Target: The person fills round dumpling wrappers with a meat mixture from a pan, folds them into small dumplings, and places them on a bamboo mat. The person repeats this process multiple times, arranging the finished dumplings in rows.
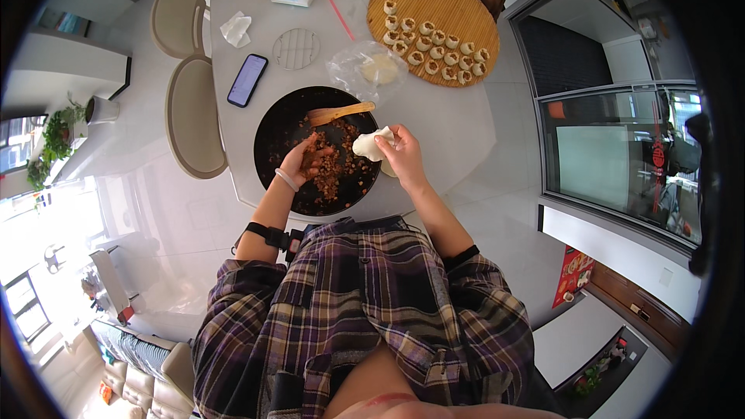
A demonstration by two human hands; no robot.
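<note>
My left hand [301,162] is inside a black round pan [273,122], its fingers curled around some brown crumbly minced filling [329,177] that also clings to them. Between the thumb and fingers of my right hand [403,152], over the pan's right rim, is a thin white dough wrapper [368,144]. It looks soft and slightly folded, with no filling visible on it. A wooden spatula [343,112] rests across the far part of the pan. Part of a pale round piece [388,169], perhaps dough, shows beneath my right hand beside the pan.
Several filled open-topped dumplings [437,52] stand on a round bamboo mat [460,6] at the far right. Beyond the pan lie a clear plastic bag with dough [378,68], a wire rack [297,49] and a phone [247,80]. Chairs [195,116] line the table's left side.
</note>
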